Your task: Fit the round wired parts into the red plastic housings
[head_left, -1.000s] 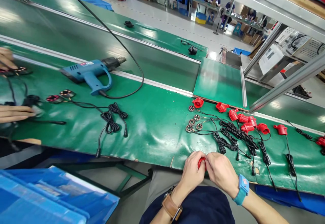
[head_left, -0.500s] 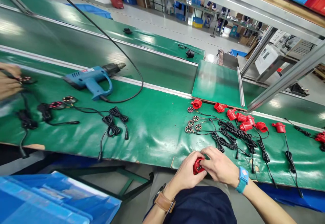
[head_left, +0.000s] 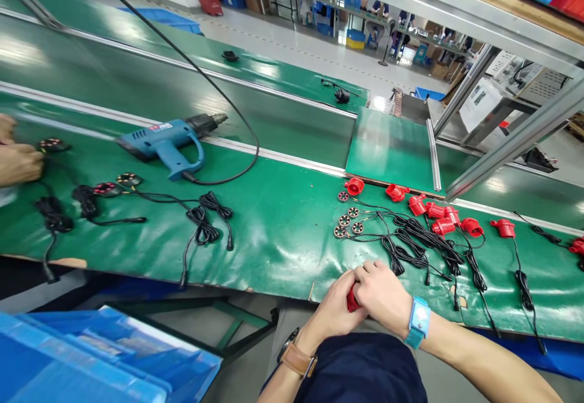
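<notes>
My left hand [head_left: 335,308] and my right hand [head_left: 381,296] meet at the near edge of the green bench [head_left: 283,232], both closed round one red plastic housing [head_left: 351,300]. Only a small part of the housing shows between the fingers. My right hand lies over its top. Just beyond the hands lie several red housings [head_left: 438,217] with bundled black cables [head_left: 420,245], and a few small round stator cores [head_left: 349,220] on wires.
A blue heat gun [head_left: 166,141] with a black cord lies at the left of the bench. Coiled black cables [head_left: 207,217] lie near it. Another person's hand [head_left: 18,162] works at the far left. A blue crate [head_left: 91,360] stands below left.
My right hand has closed over the red housing, hiding most of it, and both hands sit slightly lower and nearer me. The other person's hands shifted at the far left.
</notes>
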A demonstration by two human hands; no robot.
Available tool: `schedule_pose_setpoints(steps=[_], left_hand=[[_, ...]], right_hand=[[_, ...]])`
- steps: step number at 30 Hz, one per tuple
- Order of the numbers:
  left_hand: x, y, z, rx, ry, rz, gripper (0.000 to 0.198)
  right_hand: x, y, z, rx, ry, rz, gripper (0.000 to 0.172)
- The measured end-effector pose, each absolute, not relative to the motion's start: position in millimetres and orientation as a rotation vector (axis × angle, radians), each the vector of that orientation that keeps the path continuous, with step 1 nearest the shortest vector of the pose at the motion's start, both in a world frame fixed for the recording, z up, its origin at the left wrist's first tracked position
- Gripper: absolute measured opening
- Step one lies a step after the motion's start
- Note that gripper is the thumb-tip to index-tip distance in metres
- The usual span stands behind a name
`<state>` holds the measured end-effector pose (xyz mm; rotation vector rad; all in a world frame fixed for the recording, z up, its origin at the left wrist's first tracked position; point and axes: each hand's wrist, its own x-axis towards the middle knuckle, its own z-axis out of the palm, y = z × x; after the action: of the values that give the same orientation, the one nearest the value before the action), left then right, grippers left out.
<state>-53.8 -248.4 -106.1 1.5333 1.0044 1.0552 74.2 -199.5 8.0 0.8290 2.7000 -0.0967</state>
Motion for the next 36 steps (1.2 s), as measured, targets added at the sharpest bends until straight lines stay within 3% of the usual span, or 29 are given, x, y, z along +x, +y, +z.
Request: schedule_pose_setpoints(steps=[5,8,11,22,29,33,36], left_hand=[[-55,-248,-108,1.548,1.082,1.039,0.034],[-56,-248,-110,1.555,1.081,1.059,0.040],[-57,-248,-112,1.559,1.062,1.078,0.042],[-55,-246,-115,1.556,1.036,1.090,0.052],[-55,-246,-110,1.590,1.088,1.051,0.037],[-54,-246,-109,1.610,1.107,1.055,0.030],[-54,-246,-109,1.593,1.054,1.090,0.038]], right_hand=[[103,-192,3,0.769,2.885,-0.410,0.017],[124,-188,0,0.721,2.994,-0.679,0.023],[131,-190,-3,0.663,3.010,-0.739,0.027],[122,-190,3,0.578,2.982,-0.628,0.027],[110,-184,16,0.683,2.829,-0.581,0.015],[91,-179,21,0.663,2.740,-0.355,0.016],[76,-183,21,0.616,2.703,-0.161,0.014]])
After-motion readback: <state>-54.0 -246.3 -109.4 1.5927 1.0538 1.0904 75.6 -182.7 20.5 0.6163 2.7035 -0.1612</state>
